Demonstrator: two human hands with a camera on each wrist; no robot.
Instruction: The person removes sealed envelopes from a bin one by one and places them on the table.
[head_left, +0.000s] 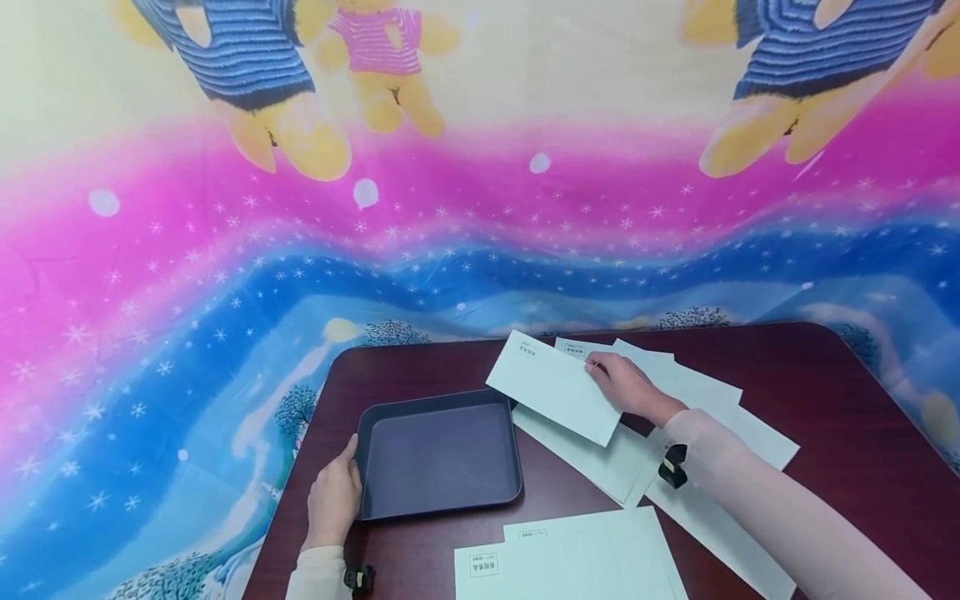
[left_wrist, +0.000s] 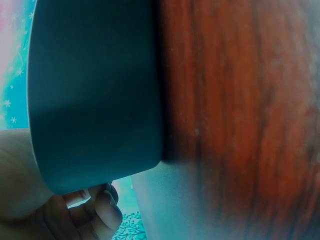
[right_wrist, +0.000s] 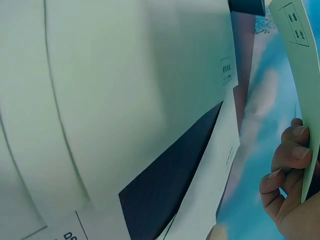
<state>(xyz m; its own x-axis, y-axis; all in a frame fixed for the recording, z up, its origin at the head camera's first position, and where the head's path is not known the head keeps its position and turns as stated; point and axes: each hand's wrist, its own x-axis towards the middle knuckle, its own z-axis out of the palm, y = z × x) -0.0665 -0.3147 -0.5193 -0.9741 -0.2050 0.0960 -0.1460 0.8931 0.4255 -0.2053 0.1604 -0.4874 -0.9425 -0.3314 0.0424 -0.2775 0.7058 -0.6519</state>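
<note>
My left hand [head_left: 333,500] grips the left side of a dark grey rectangular tray [head_left: 442,460], which lies flat with nothing in it. Close up in the left wrist view, the tray's outer wall [left_wrist: 95,100] hides part of the hand, and curled fingers [left_wrist: 107,210] show past its corner. With thumb and fingers, my right hand [head_left: 630,385] pinches a white envelope [head_left: 555,390] by its edge. This envelope is raised and tilted over other envelopes, near the tray's far right corner. The right wrist view shows the held envelope [right_wrist: 305,75] edge-on, fingers [right_wrist: 292,155] against it.
Under and around the right arm, several loose envelopes [head_left: 697,379] overlap in a fan. More envelopes [head_left: 577,562] overlap near the front of the dark red wooden table [head_left: 847,400]. A patterned cloth backdrop [head_left: 480,208] hangs behind the table.
</note>
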